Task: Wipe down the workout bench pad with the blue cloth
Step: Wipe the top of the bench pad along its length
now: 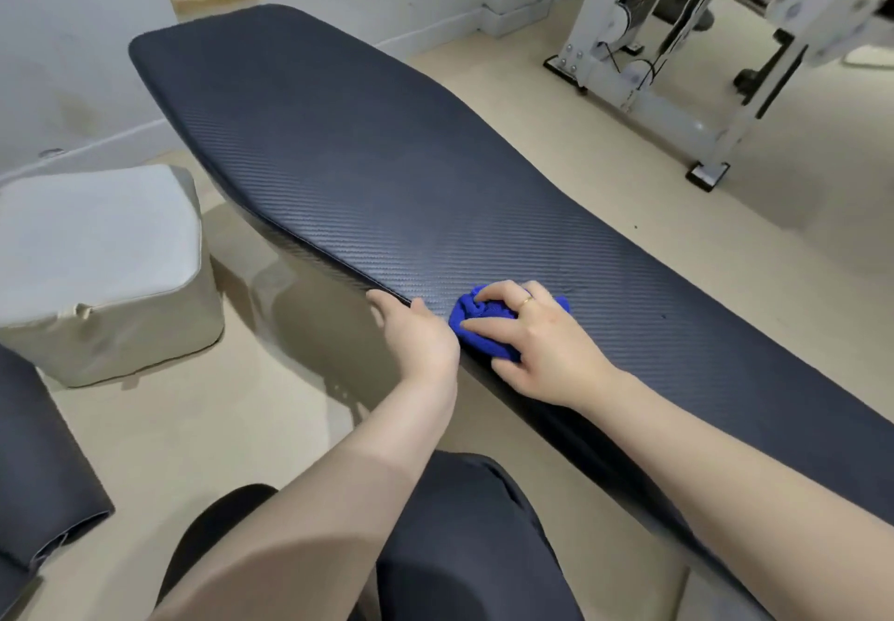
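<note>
Right hand [532,344] clutches blue cloth [491,313] on bench pad [338,161]; left hand [421,335] at edge, fingers hidden, grip unclear.

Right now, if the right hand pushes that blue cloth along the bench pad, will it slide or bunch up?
Probably floppy: the blue cloth is crumpled under the right hand. It may drag on the textured bench pad. Seems light: one hand bunches it.

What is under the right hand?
A bunched blue cloth, resting on the black textured bench pad. The right hand covers part of it; the pad beneath is hidden.
</note>
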`<state>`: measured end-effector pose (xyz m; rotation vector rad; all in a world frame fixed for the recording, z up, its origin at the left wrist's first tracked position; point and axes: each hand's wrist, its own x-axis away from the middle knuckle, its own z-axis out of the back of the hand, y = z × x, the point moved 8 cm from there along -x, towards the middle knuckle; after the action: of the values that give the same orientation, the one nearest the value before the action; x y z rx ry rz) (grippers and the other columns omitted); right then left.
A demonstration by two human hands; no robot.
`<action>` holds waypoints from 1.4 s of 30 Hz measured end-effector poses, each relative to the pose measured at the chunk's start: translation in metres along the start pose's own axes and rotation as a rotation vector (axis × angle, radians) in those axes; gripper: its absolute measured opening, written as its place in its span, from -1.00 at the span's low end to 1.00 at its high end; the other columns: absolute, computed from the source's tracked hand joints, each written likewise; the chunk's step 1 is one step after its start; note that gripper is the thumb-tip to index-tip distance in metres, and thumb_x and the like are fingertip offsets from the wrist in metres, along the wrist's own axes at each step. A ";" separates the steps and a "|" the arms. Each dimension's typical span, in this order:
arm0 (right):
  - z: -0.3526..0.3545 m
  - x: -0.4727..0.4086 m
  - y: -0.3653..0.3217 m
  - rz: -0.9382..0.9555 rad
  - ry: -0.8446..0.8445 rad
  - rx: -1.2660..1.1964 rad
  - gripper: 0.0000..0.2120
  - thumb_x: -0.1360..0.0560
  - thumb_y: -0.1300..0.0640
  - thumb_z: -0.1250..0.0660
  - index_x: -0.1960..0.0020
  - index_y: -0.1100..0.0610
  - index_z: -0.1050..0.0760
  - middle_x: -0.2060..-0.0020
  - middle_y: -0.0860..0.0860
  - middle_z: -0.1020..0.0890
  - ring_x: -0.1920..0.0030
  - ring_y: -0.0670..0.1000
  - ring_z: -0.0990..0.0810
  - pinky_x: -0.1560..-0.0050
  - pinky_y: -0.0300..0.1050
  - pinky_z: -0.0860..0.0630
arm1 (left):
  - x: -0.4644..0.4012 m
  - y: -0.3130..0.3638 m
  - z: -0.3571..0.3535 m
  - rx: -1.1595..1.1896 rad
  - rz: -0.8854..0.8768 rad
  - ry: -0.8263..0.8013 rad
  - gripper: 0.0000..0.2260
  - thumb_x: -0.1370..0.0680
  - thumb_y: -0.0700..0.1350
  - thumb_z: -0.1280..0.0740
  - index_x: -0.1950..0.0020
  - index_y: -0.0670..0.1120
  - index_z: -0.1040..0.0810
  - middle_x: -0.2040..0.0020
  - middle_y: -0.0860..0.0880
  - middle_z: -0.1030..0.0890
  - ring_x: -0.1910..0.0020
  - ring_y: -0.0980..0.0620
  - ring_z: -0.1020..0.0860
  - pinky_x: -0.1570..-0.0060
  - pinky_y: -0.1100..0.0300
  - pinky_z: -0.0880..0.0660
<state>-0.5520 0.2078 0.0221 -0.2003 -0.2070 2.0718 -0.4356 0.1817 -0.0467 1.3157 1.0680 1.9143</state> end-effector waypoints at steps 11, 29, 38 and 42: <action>0.014 0.010 0.026 -0.380 0.151 0.103 -0.65 -0.35 0.09 -0.22 -0.07 0.06 -0.61 -0.14 0.12 -0.53 0.11 0.23 -0.44 0.06 0.06 -0.50 | -0.001 -0.002 -0.003 0.043 -0.054 -0.025 -0.49 -0.65 -0.21 -0.03 -0.54 -0.22 0.12 -0.57 -0.11 0.03 -0.55 0.02 0.02 -0.43 0.29 0.10; 0.016 0.014 0.069 0.051 0.054 -0.136 -0.61 -0.30 0.07 -0.15 0.00 0.01 -0.66 -0.06 0.07 -0.59 0.12 0.16 -0.51 0.01 -0.05 -0.42 | -0.001 -0.012 -0.011 0.257 0.045 0.178 -0.49 -0.64 -0.21 0.01 -0.56 0.00 0.10 -0.56 0.02 -0.08 -0.51 0.00 -0.15 -0.51 0.06 -0.05; 0.036 -0.033 0.175 -0.332 0.234 -0.196 -0.62 -0.35 0.09 -0.15 -0.05 0.01 -0.64 -0.10 0.11 -0.53 -0.08 0.21 -0.48 -0.10 -0.15 -0.34 | 0.005 -0.014 -0.008 0.336 -0.008 0.340 -0.54 -0.65 -0.18 0.01 -0.55 -0.03 -0.01 -0.55 0.06 -0.09 -0.51 0.08 -0.14 -0.52 0.12 -0.05; 0.026 0.001 0.136 0.064 -0.020 -0.226 -0.58 -0.27 0.01 -0.12 0.01 0.01 -0.66 -0.05 0.09 -0.56 0.00 0.17 -0.53 -0.09 -0.13 -0.29 | 0.023 -0.014 -0.010 0.284 -0.051 0.391 -0.54 -0.66 -0.12 -0.01 -0.56 -0.07 0.02 -0.56 0.04 -0.06 -0.51 0.09 -0.12 -0.39 0.30 -0.01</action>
<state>-0.6727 0.1413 0.0162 -0.3271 -0.4527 2.1124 -0.4526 0.2049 -0.0499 1.0627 1.6003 2.0896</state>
